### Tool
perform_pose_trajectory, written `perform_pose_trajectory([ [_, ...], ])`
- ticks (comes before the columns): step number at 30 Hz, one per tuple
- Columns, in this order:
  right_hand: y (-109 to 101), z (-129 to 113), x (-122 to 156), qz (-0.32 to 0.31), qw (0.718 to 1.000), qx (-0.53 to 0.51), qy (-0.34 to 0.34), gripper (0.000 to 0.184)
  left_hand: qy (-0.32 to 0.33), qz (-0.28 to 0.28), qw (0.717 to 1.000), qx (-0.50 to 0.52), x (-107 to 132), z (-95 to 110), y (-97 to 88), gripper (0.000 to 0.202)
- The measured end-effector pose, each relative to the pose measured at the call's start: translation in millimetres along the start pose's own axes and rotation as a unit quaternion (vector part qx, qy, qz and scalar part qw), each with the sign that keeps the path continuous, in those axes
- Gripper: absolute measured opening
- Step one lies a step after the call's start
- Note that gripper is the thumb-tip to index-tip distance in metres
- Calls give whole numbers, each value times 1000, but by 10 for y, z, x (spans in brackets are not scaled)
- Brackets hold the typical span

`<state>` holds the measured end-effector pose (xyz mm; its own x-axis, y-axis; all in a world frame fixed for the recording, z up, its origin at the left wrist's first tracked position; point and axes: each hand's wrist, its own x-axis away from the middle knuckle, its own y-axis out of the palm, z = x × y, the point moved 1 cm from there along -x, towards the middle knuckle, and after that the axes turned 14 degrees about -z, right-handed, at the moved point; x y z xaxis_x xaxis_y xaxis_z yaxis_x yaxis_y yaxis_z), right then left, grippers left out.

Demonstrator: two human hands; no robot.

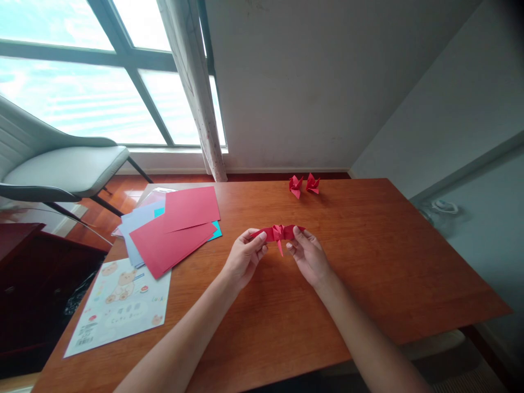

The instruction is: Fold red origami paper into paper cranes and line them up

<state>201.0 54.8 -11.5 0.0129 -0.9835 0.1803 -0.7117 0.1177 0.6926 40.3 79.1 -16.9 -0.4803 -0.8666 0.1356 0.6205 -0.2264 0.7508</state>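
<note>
Between both hands a red origami crane (278, 233) is held above the table, its wings spread to either side and a narrow point hanging down. My left hand (244, 255) pinches the left wing between thumb and fingers. On the other side, my right hand (310, 254) grips the right wing the same way. Two finished-looking red folded paper figures, one (295, 186) beside the other (313, 183), stand near the table's far edge.
Red paper sheets (192, 207) overlap blue and pale sheets on the left of the wooden table (368, 262). A printed cover sheet with bears (123, 305) lies nearer. Beyond the table stand a chair (69, 169) at left and a curtain (192, 93) by the window.
</note>
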Motion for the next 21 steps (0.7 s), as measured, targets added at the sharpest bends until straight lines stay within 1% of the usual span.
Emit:
perform_pose_trajectory([
  [8,-8,3,-11,23,999,16,-16,22,17,21,999,-33,-4,17,30,27],
  [13,5,8,-8,20,1000,21,-12,22,22,27,999,-33,-6,18,38,26],
  [21,-52,48,-31,25,999,29,-12,24,23,33,999,-27,3,-38,54,28],
])
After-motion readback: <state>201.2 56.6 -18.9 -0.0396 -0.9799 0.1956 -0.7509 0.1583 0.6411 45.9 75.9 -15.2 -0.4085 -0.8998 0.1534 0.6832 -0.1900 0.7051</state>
